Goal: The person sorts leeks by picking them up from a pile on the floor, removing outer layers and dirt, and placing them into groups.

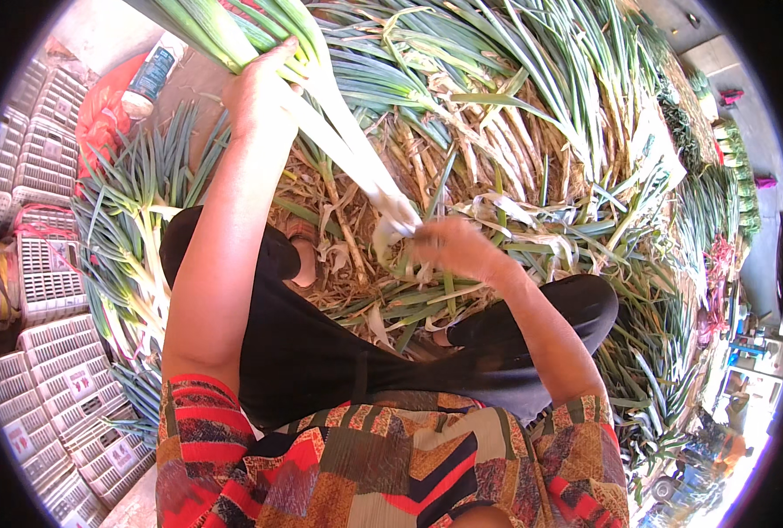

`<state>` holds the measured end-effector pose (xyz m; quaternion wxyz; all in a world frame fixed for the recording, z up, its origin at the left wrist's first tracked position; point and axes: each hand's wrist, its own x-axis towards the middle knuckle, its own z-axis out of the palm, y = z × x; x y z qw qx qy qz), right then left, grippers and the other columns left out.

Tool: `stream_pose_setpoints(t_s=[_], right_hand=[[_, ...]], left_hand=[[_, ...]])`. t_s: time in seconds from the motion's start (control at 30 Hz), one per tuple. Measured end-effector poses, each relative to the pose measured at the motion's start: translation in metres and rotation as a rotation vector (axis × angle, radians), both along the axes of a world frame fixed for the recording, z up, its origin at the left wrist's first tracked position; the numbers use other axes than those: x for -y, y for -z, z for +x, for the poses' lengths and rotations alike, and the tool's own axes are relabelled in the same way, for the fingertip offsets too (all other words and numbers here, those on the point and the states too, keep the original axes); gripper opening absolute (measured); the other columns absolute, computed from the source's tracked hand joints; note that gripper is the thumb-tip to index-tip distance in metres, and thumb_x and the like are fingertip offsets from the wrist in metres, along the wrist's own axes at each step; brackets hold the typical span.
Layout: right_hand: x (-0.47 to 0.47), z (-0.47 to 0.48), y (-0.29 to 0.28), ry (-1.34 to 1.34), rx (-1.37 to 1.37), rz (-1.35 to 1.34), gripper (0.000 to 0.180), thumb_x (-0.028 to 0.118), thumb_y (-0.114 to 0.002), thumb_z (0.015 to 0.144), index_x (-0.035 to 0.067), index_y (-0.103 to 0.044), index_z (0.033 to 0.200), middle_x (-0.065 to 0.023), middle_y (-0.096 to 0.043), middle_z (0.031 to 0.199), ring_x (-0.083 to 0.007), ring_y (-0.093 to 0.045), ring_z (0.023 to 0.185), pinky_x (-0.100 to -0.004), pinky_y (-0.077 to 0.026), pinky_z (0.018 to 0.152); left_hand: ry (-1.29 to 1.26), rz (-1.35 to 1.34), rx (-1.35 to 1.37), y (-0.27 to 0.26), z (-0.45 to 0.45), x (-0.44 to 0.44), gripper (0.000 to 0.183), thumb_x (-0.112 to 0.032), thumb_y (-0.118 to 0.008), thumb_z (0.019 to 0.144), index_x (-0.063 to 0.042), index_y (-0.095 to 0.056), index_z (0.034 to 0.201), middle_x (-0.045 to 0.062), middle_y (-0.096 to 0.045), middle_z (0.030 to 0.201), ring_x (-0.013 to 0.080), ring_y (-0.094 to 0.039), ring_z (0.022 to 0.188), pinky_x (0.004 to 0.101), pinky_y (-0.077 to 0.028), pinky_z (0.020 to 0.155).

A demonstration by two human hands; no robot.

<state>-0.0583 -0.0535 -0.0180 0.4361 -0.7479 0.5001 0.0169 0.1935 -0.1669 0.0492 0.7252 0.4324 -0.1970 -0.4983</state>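
My left hand (263,82) grips large green onions (348,142) where the white stalks turn into green leaves, at the upper left. The stalks slant down to the right, their root ends near the centre. There my right hand (454,247) is at the root ends, blurred, its fingers bent; whether it pinches anything cannot be told. Loose peeled leaves (411,300) and dry husks lie beneath, between my knees. Beyond them, unpeeled green onions (504,148) with brownish stalks lie in a broad heap.
Stacked white plastic crates (55,145) stand at the left, beside a red plastic bag (101,115) and a labelled container (150,76). More green onions (137,244) lie by my left knee. Further heaps (662,330) run along the right, with bundled ones (738,171) beyond.
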Motion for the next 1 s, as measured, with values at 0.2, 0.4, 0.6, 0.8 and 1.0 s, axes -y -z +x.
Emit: stream_pose_setpoints(t_s=[0.2, 0.4, 0.6, 0.8, 1.0], right_hand=[[0.023, 0.031, 0.002, 0.062, -0.067, -0.774, 0.052, 0.036, -0.063, 0.08, 0.005, -0.045, 0.117, -0.0194, -0.051, 0.113, -0.0275, -0.056, 0.102, -0.0396, -0.046, 0.089], [0.02, 0.031, -0.006, 0.222, 0.082, -0.872, 0.029, 0.014, -0.069, 0.072, 0.007, -0.054, 0.095, -0.0125, -0.054, 0.094, -0.0284, -0.056, 0.083, -0.0398, -0.046, 0.073], [0.02, 0.037, -0.007, 0.225, 0.046, -1.058, 0.037, 0.008, -0.068, 0.067, 0.007, -0.053, 0.101, -0.0112, -0.053, 0.092, -0.0282, -0.054, 0.083, -0.039, -0.042, 0.075], [0.019, 0.033, -0.006, 0.295, 0.41, -0.645, 0.036, 0.005, -0.065, 0.073, 0.007, -0.051, 0.107, -0.0132, -0.061, 0.092, -0.0251, -0.062, 0.081, -0.034, -0.05, 0.069], [0.016, 0.004, -0.025, 0.195, -0.025, -0.66, 0.031, 0.012, -0.062, 0.073, 0.009, -0.055, 0.104, -0.0125, -0.063, 0.087, -0.0311, -0.061, 0.08, -0.038, -0.048, 0.076]], left_hand=[[0.075, -0.078, -0.047, -0.006, 0.002, 0.0, 0.027, -0.007, -0.069, 0.074, -0.003, -0.057, 0.098, 0.006, -0.061, 0.09, 0.0147, -0.057, 0.079, 0.0266, -0.04, 0.062], [0.114, -0.09, -0.015, -0.014, 0.022, -0.001, 0.031, -0.009, -0.067, 0.078, -0.004, -0.054, 0.106, 0.006, -0.06, 0.099, 0.0178, -0.058, 0.096, 0.0338, -0.047, 0.071], [0.279, -0.093, -0.119, 0.0, 0.032, 0.011, 0.031, -0.009, -0.069, 0.076, -0.006, -0.054, 0.103, 0.004, -0.06, 0.091, 0.0159, -0.058, 0.088, 0.0334, -0.046, 0.07], [0.156, -0.115, -0.103, -0.01, 0.024, 0.004, 0.035, -0.006, -0.072, 0.071, -0.005, -0.055, 0.102, 0.005, -0.057, 0.096, 0.0156, -0.055, 0.087, 0.0321, -0.045, 0.071], [0.029, -0.048, -0.134, -0.002, 0.038, 0.007, 0.032, -0.001, -0.068, 0.074, -0.007, -0.055, 0.102, 0.005, -0.058, 0.098, 0.0178, -0.058, 0.092, 0.0373, -0.049, 0.081]])
